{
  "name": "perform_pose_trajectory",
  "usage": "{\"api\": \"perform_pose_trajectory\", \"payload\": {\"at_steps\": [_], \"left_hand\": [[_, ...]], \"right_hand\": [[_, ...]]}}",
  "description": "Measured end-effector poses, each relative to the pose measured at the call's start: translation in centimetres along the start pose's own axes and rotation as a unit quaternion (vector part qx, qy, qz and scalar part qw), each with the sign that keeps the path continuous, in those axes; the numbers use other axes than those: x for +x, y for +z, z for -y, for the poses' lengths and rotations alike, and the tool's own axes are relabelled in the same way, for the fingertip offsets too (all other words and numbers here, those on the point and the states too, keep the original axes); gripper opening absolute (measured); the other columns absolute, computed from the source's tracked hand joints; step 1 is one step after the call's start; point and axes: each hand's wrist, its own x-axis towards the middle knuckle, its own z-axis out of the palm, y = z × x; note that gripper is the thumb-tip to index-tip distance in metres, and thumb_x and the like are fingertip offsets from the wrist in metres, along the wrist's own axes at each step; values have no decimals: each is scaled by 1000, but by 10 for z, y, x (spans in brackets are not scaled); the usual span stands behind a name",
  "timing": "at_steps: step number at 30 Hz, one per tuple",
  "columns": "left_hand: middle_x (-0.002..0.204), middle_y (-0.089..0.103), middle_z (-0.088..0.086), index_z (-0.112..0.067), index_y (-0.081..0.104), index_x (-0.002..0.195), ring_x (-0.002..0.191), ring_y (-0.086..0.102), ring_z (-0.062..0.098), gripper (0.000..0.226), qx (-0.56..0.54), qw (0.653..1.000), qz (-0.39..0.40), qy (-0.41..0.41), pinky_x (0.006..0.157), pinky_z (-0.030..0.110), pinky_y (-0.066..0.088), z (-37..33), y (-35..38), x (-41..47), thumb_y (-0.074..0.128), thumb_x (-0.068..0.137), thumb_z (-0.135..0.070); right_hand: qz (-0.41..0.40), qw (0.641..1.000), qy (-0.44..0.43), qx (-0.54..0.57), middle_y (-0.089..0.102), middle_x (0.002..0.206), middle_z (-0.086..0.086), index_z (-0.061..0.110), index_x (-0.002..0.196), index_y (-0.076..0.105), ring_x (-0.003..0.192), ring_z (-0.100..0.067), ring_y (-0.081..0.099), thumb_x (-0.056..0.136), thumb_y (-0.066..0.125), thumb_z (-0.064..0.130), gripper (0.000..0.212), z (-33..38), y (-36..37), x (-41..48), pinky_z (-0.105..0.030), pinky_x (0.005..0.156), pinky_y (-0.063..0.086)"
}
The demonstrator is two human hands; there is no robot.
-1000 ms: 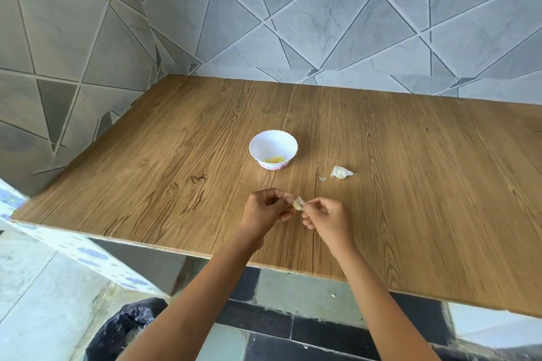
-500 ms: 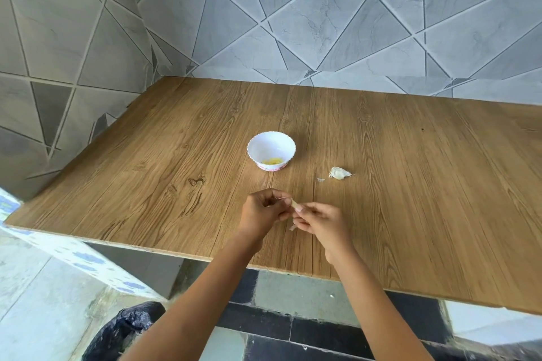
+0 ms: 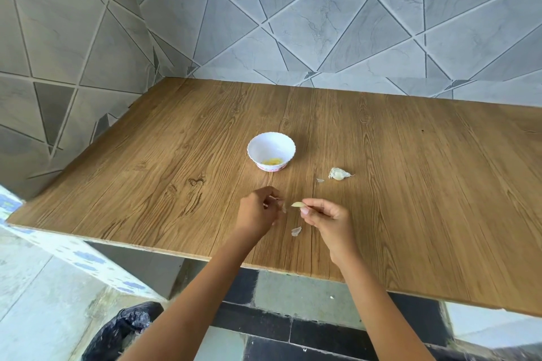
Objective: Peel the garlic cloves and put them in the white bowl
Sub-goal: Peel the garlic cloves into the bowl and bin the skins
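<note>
Centrally on the wooden table (image 3: 410, 184) stands the white bowl (image 3: 254, 146), with a few yellowish peeled pieces (image 3: 272, 161) at its bottom. Nearer, the right hand (image 3: 325, 218) pinches a peeled garlic clove (image 3: 296, 204) just above the tabletop, and the left hand (image 3: 256, 211) pinches a papery skin (image 3: 283, 208). An unpeeled clove (image 3: 337, 174) lies to the right of the bowl.

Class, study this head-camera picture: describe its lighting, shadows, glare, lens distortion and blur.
Head view: soft, even daylight, no glare on the table; only a faint, soft shadow by the white bowl; the wide-angle lens splays the table's edges; slight blur on the left hand and the garlic skin it pinches; the garlic clove in the right hand looks sharp.
</note>
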Motion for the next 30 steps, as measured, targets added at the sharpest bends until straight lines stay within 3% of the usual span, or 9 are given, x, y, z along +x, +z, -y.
{"api": "perform_pose_trajectory", "payload": {"at_steps": [5, 9, 13, 15, 18, 21, 24, 27, 30], "left_hand": [[95, 71, 3, -10, 74, 97, 79, 66, 13, 23, 168, 975, 36, 138, 73, 23, 53, -3, -2, 2, 62, 82, 3], [74, 72, 1, -14, 74, 84, 66, 66, 14, 6, 134, 984, -23, 115, 66, 30, 55, -4, -2, 3, 69, 84, -18], [92, 73, 0, -12, 74, 99, 76, 63, 7, 16, 113, 989, 4, 96, 76, 16, 49, -10, -4, 2, 66, 86, -8], [89, 74, 1, -12, 75, 95, 74, 64, 9, 18, 126, 988, -8, 90, 77, 25, 55, -9, -4, 1, 65, 83, -2], [82, 73, -7, -23, 74, 88, 76, 67, 12, 8, 193, 978, -28, 73, 70, 32, 56, -8, -3, 0, 70, 82, -22], [83, 72, -9, -21, 74, 89, 77, 67, 6, 7, 96, 992, 22, 73, 74, 27, 56, -11, -1, 1, 71, 82, -19], [87, 73, 7, -10, 71, 98, 81, 69, 15, 14, -75, 992, 99, 8, 73, 22, 55, -16, -2, 0, 68, 85, -6], [91, 71, 18, -3, 70, 98, 82, 67, 22, 12, -130, 983, 132, -7, 76, 26, 57, -15, -3, 1, 65, 87, -4], [85, 71, 12, -6, 70, 94, 77, 67, 17, 10, -154, 977, 146, 8, 74, 23, 56, -15, -7, 1, 64, 87, -1]], "right_hand": [[1, 1000, 6, 16, 71, 79, 1, 12, 89, 69, 71, -3, 67, 81, 67, -5, 19, 2, 0, -1, -15, 65, 52], [1, 999, 8, 33, 71, 77, 1, 11, 87, 69, 69, -4, 67, 81, 68, -5, 17, 3, 1, 0, -14, 63, 51], [-2, 998, 28, 53, 72, 79, 0, 6, 91, 69, 71, -7, 69, 80, 70, -2, 14, 5, 0, -1, -15, 64, 52], [-5, 998, 35, 58, 72, 80, -1, 8, 90, 69, 72, -8, 69, 79, 70, -2, 14, 5, -1, -2, -15, 64, 52], [-8, 997, 38, 63, 72, 80, -2, 10, 86, 69, 70, -8, 69, 79, 70, -2, 14, 6, -1, -3, -15, 63, 52], [-6, 997, 39, 59, 72, 78, -1, 7, 89, 69, 69, -8, 68, 79, 70, -2, 14, 7, -1, -3, -15, 62, 52], [0, 997, 44, 67, 72, 76, -1, 9, 87, 69, 70, -9, 69, 80, 69, -3, 14, 9, -1, -4, -15, 63, 53], [14, 997, 45, 63, 73, 74, -2, 9, 89, 69, 69, -11, 70, 82, 67, -2, 13, 12, -2, -4, -16, 62, 54], [40, 997, 51, 48, 73, 75, -5, 4, 92, 69, 67, -12, 70, 85, 64, 1, 10, 15, -5, -4, -18, 61, 54]]}}
